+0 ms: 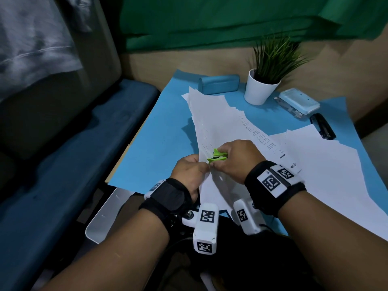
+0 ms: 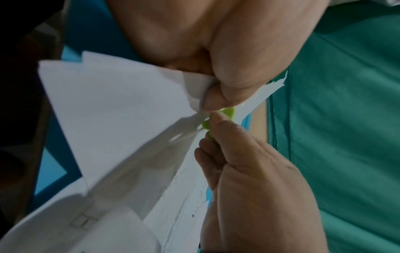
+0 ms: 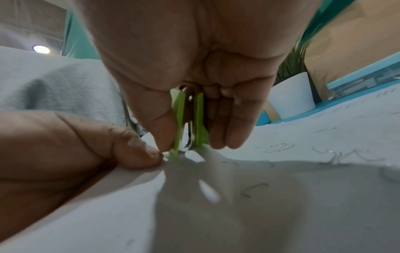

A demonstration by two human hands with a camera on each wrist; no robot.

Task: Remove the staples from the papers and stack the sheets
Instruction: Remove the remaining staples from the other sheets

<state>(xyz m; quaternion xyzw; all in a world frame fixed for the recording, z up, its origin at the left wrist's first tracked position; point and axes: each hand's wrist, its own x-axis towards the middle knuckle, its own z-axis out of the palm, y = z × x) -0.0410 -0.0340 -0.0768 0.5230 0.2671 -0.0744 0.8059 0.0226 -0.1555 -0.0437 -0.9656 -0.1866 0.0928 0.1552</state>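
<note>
The left hand (image 2: 227, 51) pinches a corner of the papers (image 2: 121, 119) between thumb and finger. Just below that grip, the right hand (image 2: 259, 188) holds a green staple remover (image 2: 229, 112) against the same corner. Sheets fan out to the left of the grip.

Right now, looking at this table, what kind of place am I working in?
Probably a small desk or office corner: a blue-covered table holds printed sheets, a black stapler and a potted plant, with a cushioned blue bench alongside.
</note>
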